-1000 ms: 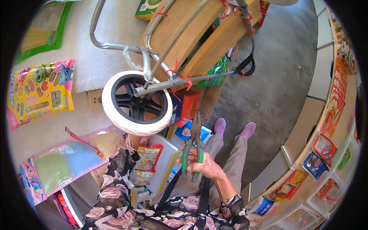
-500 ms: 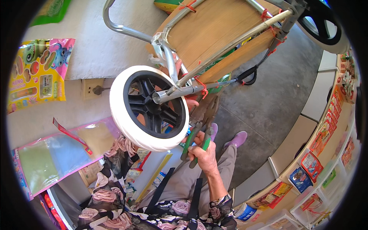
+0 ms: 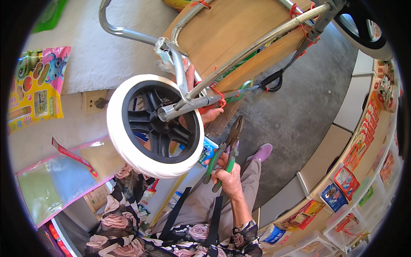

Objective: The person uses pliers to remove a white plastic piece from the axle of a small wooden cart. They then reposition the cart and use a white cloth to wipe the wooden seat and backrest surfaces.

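My right hand [image 3: 228, 179] grips a pair of pliers [image 3: 234, 136] with green handles, its jaws pointing up past the wheel. Partly hidden behind a white-tyred wheel [image 3: 114, 128] with black spokes, my left hand [image 3: 210, 115] is wrapped round the metal tubing of a cart frame [image 3: 182, 70]. Its fingers show above the lower tube [image 3: 188, 107] and its thumb below. Red wire ties [image 3: 221, 101] bind the tubing to wooden boards [image 3: 239, 30]. The pliers are apart from the frame, and their jaws look slightly parted.
A second wheel [image 3: 364, 38] is at the upper right. Colourful snack packets [image 3: 336, 197] line a curved shelf along the right. At left hang a yellow snack bag [image 3: 38, 92] and a wall socket [image 3: 95, 101]. Below me are grey floor tiles [image 3: 291, 115] and a purple shoe [image 3: 262, 152].
The cart frame and wheel have shifted left and slightly down in view. The pliers have come away from the frame's lower tube area, with their jaws now plainly visible.
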Demonstrator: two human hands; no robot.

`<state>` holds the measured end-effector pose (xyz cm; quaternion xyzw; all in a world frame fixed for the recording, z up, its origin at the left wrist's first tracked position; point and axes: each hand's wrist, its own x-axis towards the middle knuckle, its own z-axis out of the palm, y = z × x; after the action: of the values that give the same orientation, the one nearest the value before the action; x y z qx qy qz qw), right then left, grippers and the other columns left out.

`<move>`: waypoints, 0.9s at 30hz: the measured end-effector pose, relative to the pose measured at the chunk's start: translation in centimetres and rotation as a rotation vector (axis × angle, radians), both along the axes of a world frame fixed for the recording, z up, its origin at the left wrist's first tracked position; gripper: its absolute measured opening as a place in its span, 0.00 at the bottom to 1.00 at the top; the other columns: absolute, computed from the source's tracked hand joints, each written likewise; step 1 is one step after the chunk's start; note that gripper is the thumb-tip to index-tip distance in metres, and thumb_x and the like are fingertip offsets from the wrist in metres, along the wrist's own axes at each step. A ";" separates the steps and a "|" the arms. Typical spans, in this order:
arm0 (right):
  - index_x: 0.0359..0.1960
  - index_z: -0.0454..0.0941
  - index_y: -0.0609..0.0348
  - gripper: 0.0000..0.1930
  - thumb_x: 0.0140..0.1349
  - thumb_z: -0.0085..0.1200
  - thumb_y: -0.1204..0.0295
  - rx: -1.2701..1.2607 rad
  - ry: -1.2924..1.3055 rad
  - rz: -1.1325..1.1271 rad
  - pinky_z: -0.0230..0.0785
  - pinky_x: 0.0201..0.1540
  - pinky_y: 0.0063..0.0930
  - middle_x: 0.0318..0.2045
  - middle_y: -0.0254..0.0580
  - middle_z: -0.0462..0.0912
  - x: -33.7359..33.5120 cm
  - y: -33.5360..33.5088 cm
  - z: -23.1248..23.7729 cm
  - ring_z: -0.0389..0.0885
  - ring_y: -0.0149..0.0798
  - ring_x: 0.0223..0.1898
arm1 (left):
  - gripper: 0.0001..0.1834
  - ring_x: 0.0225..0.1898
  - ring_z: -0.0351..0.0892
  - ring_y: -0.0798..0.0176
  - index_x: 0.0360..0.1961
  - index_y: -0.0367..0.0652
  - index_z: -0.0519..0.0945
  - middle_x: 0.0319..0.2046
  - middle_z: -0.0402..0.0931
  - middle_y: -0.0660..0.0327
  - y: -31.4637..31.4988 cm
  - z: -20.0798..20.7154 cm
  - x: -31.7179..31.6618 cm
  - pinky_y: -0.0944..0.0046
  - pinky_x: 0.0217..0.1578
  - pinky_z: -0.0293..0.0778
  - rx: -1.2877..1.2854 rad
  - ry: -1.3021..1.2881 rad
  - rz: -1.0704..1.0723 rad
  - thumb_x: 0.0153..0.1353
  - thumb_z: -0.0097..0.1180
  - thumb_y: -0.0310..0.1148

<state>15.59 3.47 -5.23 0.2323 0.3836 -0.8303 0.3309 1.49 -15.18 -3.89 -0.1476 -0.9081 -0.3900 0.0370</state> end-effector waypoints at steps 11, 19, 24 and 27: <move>0.57 0.62 0.74 0.37 0.37 0.47 0.74 -0.114 0.088 0.121 0.66 0.21 0.20 0.40 0.50 0.80 -1.1 0.6 0.5 0.77 0.32 0.20 | 0.55 0.63 0.52 0.49 0.63 0.32 0.50 0.61 0.52 0.44 0.3 -0.6 -0.6 0.52 0.62 0.48 0.002 -0.003 -0.029 0.43 0.64 0.56; 0.63 0.52 0.70 0.45 0.34 0.49 0.76 -0.483 0.076 0.071 0.66 0.17 0.18 0.53 0.60 0.70 -1.4 0.6 -0.2 0.82 0.42 0.33 | 0.59 0.64 0.50 0.49 0.64 0.32 0.48 0.62 0.50 0.44 0.2 -0.9 -1.6 0.51 0.63 0.46 0.014 0.015 -0.069 0.42 0.65 0.59; 0.65 0.45 0.71 0.48 0.33 0.47 0.78 -0.971 -0.026 -0.017 0.63 0.13 0.19 0.55 0.68 0.64 -0.7 0.9 -0.9 0.82 0.49 0.35 | 0.62 0.65 0.49 0.49 0.65 0.32 0.47 0.63 0.49 0.44 0.6 -1.3 -2.5 0.50 0.63 0.44 0.047 0.044 -0.135 0.41 0.65 0.61; 0.65 0.42 0.73 0.49 0.32 0.46 0.79 -1.238 -0.078 -0.060 0.61 0.11 0.19 0.57 0.75 0.59 -0.3 0.5 -1.7 0.81 0.54 0.36 | 0.63 0.66 0.47 0.48 0.65 0.31 0.45 0.64 0.47 0.43 0.7 -1.0 -2.3 0.50 0.64 0.43 0.025 0.029 -0.160 0.40 0.65 0.62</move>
<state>15.30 3.93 -6.89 0.0381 -0.1884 -0.8986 0.3945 -0.82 -14.44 -4.90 -0.2247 -0.8880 -0.4007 0.0210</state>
